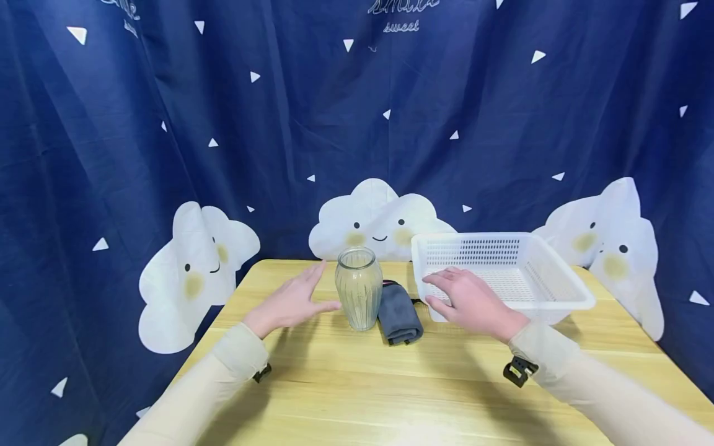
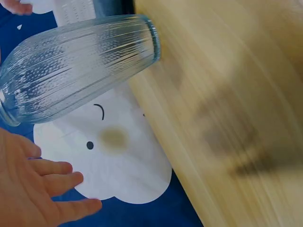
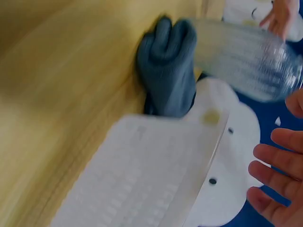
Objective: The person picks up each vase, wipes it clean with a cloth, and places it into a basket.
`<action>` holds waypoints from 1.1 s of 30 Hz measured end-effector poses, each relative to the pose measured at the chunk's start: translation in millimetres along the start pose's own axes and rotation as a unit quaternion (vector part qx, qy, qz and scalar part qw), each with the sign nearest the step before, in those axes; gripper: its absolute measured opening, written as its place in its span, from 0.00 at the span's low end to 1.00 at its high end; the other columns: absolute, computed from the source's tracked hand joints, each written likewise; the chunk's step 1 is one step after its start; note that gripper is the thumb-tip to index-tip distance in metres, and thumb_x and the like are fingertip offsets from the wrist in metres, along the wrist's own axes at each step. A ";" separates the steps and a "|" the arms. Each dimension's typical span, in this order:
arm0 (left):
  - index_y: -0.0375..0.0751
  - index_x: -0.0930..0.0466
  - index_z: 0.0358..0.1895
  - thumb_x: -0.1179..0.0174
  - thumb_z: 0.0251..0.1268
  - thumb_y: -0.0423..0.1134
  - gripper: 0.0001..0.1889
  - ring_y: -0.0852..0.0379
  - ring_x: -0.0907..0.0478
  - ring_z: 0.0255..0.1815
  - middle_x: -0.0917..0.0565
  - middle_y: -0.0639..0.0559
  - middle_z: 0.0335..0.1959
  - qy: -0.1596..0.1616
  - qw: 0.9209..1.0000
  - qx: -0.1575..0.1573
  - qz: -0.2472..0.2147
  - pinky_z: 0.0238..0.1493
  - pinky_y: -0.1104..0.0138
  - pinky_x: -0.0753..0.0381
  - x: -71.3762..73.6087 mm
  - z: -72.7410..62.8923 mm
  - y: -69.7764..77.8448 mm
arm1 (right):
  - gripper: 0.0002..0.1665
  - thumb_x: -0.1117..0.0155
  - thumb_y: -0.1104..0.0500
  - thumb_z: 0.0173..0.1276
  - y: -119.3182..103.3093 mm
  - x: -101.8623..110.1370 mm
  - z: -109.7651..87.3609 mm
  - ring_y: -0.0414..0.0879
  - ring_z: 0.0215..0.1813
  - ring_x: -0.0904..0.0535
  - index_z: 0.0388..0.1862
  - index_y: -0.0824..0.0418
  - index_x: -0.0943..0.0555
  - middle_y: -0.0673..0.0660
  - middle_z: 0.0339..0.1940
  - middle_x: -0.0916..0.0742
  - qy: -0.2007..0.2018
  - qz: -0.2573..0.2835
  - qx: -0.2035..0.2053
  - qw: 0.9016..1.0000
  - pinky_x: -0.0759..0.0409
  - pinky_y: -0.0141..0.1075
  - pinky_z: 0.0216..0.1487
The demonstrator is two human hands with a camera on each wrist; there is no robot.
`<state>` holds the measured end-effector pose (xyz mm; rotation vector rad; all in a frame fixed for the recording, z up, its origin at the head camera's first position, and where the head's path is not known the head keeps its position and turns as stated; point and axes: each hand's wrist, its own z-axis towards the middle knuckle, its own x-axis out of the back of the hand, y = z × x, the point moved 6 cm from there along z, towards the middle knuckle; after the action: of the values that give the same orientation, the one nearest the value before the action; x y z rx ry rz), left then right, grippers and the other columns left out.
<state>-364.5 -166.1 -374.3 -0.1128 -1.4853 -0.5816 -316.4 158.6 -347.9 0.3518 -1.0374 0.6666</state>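
A clear ribbed glass vase [image 1: 359, 291] stands upright on the wooden table. Just left of it, my left hand [image 1: 295, 299] is held with fingers extended and thumb pointing at the glass; it holds nothing. In the left wrist view the vase [image 2: 80, 66] lies beyond the spread fingers [image 2: 61, 182]. Right of the vase sits a folded dark grey cloth bundle [image 1: 399, 314]. My right hand [image 1: 465, 299] hovers over the near left corner of a white plastic basket [image 1: 546, 305], fingers loosely extended and holding nothing. The right wrist view shows the bundle [image 3: 168, 71] between basket and vase.
The light wooden table [image 1: 357, 384] carries all these things, with the basket at its back right. Behind its far edge hangs a dark blue curtain [image 1: 346, 124] with white clouds and triangles. A black band [image 1: 520, 370] is on the right wrist.
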 end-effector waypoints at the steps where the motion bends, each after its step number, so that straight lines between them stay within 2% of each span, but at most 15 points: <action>1: 0.46 0.60 0.83 0.47 0.60 0.76 0.58 0.45 0.50 0.82 0.51 0.47 0.83 0.010 1.000 0.000 -0.005 0.78 0.45 0.48 3.5 0.9 0.6 | 0.21 0.37 0.50 0.71 -5.5 1.4 0.6 0.54 0.55 0.17 0.55 0.61 0.16 0.56 0.50 0.11 0.016 0.002 0.008 1.000 0.21 0.52 0.57; 4: 0.45 0.56 0.82 0.52 0.62 0.78 0.55 0.45 0.44 0.80 0.45 0.46 0.81 0.042 0.999 -0.007 -0.017 0.77 0.50 0.42 13.8 4.4 5.3 | 0.12 0.37 0.54 0.69 -20.9 1.9 1.9 0.49 0.48 0.16 0.47 0.57 0.13 0.52 0.43 0.11 0.038 0.007 0.021 0.999 0.18 0.48 0.48; 7: 0.44 0.48 0.81 0.58 0.64 0.79 0.53 0.44 0.41 0.79 0.39 0.44 0.79 0.077 0.997 -0.014 -0.021 0.75 0.48 0.40 23.2 8.7 12.8 | 0.09 0.37 0.55 0.68 -33.1 -4.1 3.0 0.46 0.45 0.16 0.43 0.54 0.13 0.49 0.40 0.11 0.036 0.009 0.019 0.999 0.17 0.45 0.42; 12: 0.44 0.36 0.76 0.61 0.67 0.77 0.47 0.45 0.34 0.74 0.30 0.46 0.74 0.141 0.990 -0.030 -0.012 0.72 0.48 0.34 37.7 18.3 28.3 | 0.09 0.37 0.56 0.68 -44.7 -24.3 3.8 0.46 0.43 0.15 0.42 0.56 0.13 0.50 0.41 0.12 -0.003 0.013 0.010 1.000 0.16 0.43 0.40; 15: 0.43 0.33 0.74 0.61 0.68 0.76 0.46 0.46 0.31 0.72 0.27 0.46 0.71 0.159 0.987 -0.035 0.003 0.69 0.49 0.31 44.2 25.2 39.2 | 0.13 0.37 0.55 0.69 -48.3 -37.6 3.7 0.49 0.46 0.15 0.46 0.60 0.14 0.55 0.46 0.12 -0.035 0.012 0.002 0.999 0.15 0.45 0.43; 19: 0.43 0.32 0.73 0.58 0.68 0.75 0.44 0.45 0.29 0.70 0.26 0.46 0.69 0.158 0.987 -0.031 0.015 0.65 0.47 0.28 49.2 35.5 54.1 | 0.18 0.38 0.53 0.70 -51.9 -52.2 6.5 0.55 0.57 0.17 0.52 0.63 0.16 0.60 0.54 0.14 -0.068 0.018 -0.014 0.997 0.18 0.49 0.54; 24: 0.41 0.28 0.70 0.52 0.68 0.72 0.42 0.43 0.27 0.66 0.24 0.44 0.65 0.152 0.988 -0.025 0.025 0.62 0.47 0.26 50.1 49.1 70.6 | 0.20 0.40 0.55 0.73 -56.2 -63.5 11.4 0.62 0.67 0.25 0.56 0.67 0.17 0.67 0.63 0.19 -0.089 0.065 -0.041 0.993 0.27 0.53 0.67; 28: 0.39 0.27 0.69 0.51 0.67 0.71 0.42 0.43 0.27 0.65 0.23 0.43 0.64 0.141 0.989 -0.022 0.037 0.63 0.48 0.26 45.8 61.1 80.2 | 0.22 0.40 0.56 0.74 -56.2 -73.3 14.1 0.64 0.70 0.27 0.58 0.70 0.19 0.70 0.65 0.21 -0.093 0.073 -0.059 0.991 0.31 0.54 0.70; 33: 0.39 0.28 0.70 0.51 0.67 0.71 0.43 0.43 0.27 0.67 0.24 0.43 0.67 0.114 0.992 -0.022 0.046 0.64 0.49 0.26 34.8 69.0 85.5 | 0.26 0.45 0.54 0.77 -56.0 -88.2 16.8 0.65 0.73 0.31 0.64 0.72 0.24 0.72 0.68 0.24 -0.114 0.074 -0.095 0.986 0.34 0.56 0.72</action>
<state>-390.7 -74.1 -310.0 -0.1435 -1.2401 -0.5334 -320.7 77.1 -415.2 0.1875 -1.3457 0.6642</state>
